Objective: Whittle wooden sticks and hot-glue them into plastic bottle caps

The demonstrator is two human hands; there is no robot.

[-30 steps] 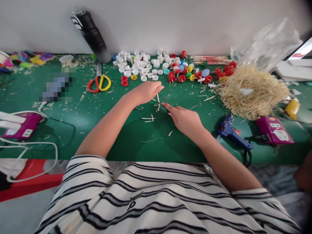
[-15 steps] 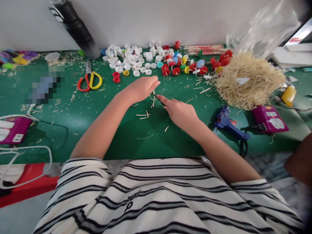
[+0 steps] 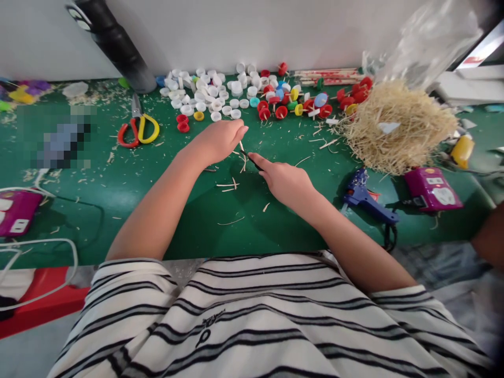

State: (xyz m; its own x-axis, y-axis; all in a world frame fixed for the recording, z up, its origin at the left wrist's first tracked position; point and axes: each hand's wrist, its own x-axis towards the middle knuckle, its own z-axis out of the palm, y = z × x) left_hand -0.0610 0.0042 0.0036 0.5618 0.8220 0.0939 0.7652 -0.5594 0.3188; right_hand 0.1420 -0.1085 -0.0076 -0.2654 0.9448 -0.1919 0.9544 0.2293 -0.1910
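between the forearms [image 3: 157, 199] lies open room, fingers [image 3: 258, 159] blocking its far end, bottle caps [image 3: 236, 88] crowded beyond.

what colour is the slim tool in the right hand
Black; the slim tool shows best in the head view.

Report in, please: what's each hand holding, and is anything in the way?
Left hand: pinching pale stick. Right hand: gripping thin dark tool, tip by the stick. Loose pale slivers on green table nearby, small, hardly obstructing.

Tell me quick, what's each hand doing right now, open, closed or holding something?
Left hand: closed, holding a thin pale stick.
Right hand: closed around a slim dark tool, its tip at the stick.
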